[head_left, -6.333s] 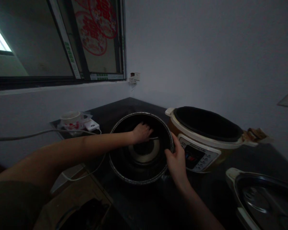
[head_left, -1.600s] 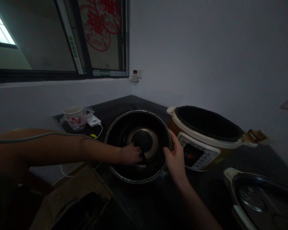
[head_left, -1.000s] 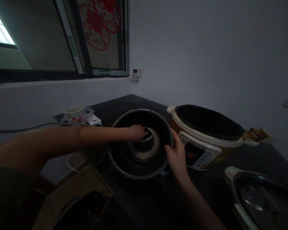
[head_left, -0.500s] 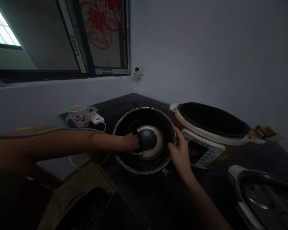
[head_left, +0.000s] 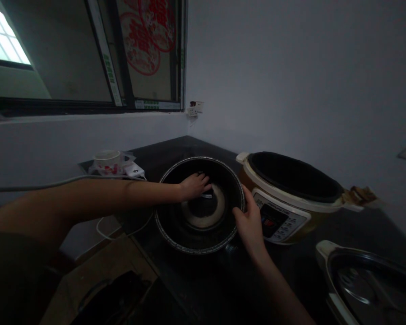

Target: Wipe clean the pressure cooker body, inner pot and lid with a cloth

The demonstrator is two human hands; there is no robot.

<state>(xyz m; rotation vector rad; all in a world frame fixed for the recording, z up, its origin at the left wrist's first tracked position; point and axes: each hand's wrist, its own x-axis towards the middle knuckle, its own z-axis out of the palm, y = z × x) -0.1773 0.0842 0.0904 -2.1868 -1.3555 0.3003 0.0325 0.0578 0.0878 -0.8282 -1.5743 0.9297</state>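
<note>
A round black inner pot (head_left: pixel 198 250) with a worn silvery rim stands on the dark counter before me. My left hand (head_left: pixel 194 186) reaches inside it from the left, fingers over a dark cloth-like piece (head_left: pixel 207 195) with a pale edge, against the upper inside of the pot. Most of that piece is hidden under the fingers. At the pot's right rim is my right hand (head_left: pixel 250 221), thumb inside and fingers outside, gripping the edge. A pale ring (head_left: pixel 203 221) shows on the pot's bottom.
Right of the pot stands an electric cooker (head_left: pixel 282 219) with its top uncovered. A lid (head_left: pixel 358 282) lies at the lower right. A wrapped cup (head_left: pixel 107 163) and a white corded device (head_left: pixel 134 170) sit back left. Beside the cooker is something brown (head_left: pixel 360 196).
My left hand has moved up and to the right inside the pot with the dark cloth-like piece. My right hand still holds the rim. The view has shifted slightly.
</note>
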